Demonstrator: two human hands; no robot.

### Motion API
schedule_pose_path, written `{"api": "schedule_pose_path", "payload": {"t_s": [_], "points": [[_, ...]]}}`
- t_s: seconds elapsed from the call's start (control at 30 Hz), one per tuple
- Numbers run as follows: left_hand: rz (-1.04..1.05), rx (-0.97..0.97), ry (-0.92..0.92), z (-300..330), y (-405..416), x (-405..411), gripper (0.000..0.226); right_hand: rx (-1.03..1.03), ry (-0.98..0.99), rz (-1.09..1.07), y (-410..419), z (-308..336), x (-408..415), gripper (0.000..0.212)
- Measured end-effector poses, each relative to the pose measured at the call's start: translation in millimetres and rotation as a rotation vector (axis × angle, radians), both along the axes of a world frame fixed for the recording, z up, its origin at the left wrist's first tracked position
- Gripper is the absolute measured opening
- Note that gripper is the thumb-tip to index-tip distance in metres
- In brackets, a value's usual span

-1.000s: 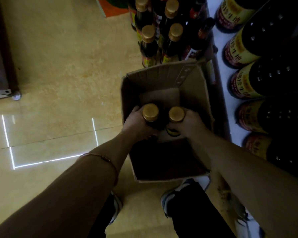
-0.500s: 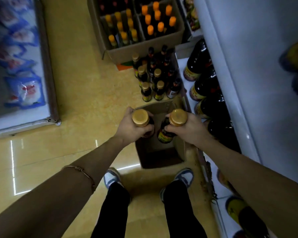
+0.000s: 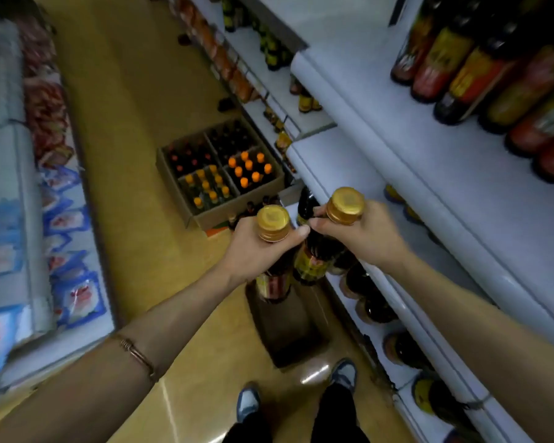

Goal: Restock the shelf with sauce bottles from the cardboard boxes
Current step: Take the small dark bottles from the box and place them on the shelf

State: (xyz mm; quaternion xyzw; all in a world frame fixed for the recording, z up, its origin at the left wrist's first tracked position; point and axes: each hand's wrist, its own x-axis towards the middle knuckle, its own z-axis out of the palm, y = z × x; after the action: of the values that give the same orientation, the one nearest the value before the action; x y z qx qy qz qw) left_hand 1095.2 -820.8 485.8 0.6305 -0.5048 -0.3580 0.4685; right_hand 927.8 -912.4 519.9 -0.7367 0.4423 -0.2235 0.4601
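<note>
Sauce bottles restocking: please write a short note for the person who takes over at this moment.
Left hand: grips a gold-capped bottle by the neck.
Right hand: grips a second gold-capped bottle the same way.
Both bottles are lifted out, above the open box on the floor by the feet; what remains in it cannot be seen.
A larger cardboard box farther along the aisle holds many orange-capped bottles.
Done: two bottles picked.
Left: place them on the shelf at the right, then continue with the boxes.
</note>
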Motion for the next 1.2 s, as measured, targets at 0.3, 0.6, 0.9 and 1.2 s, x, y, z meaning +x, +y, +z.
{"api": "schedule_pose_path", "payload": {"t_s": [0.3,0.6,0.9,1.2], "points": [[-0.116,-0.227,-0.042,141,-14,3,0.016,-0.235,-0.066,-0.113,22,150,-2,0.031],[-0.209,-0.362,0.026,257,-26,-14,0.014,-0.408,-0.119,-0.202,30,262,-21,0.034],[-0.255,-0.456,0.077,330,-40,-34,0.012,-0.563,-0.122,-0.242,36,341,-37,0.028],[-0.369,-0.460,0.113,382,-50,-52,0.014,-0.579,-0.171,-0.332,35,387,-54,0.019]]}}
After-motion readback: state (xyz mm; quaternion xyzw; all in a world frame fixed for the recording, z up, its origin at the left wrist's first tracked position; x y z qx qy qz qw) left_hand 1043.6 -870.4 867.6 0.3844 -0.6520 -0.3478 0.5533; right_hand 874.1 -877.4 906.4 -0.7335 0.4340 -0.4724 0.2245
